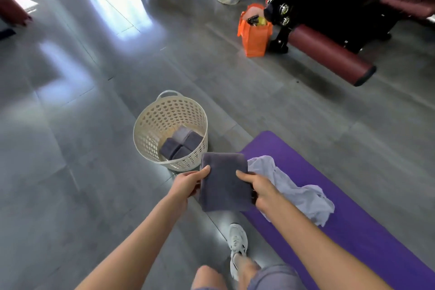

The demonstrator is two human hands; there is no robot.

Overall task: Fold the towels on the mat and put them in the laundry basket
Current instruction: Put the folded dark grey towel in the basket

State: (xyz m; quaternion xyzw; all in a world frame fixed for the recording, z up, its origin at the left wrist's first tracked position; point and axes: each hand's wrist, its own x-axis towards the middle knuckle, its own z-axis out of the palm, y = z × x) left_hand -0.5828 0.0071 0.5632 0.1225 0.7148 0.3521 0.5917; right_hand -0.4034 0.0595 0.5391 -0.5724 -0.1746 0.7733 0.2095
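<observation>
Two hands hold one folded dark grey towel (223,186) just on the near side of the laundry basket (162,110). The left hand (189,183) pinches its left edge with the thumb on top, and the right hand (257,189) grips its right edge the same way. The towel hangs in the air, its far edge overlapping the basket's near rim, not yet over the opening.

To do this step well, I would carry it forward level and keep both pinches firm so the layers do not slip apart. Then lower it flat onto the folded towels (180,145) at the bottom of the basket, letting go only once it rests there. The rim looks like the one thing to clear.

Right of the basket lies the purple mat (353,190), with a pale crumpled towel (296,193) on it, not folded yet. Nearer than the basket a white shoe (237,241) rests on the floor. Well beyond the basket, to the right, stand an orange bag (254,35) and a dark red bench (329,54)
</observation>
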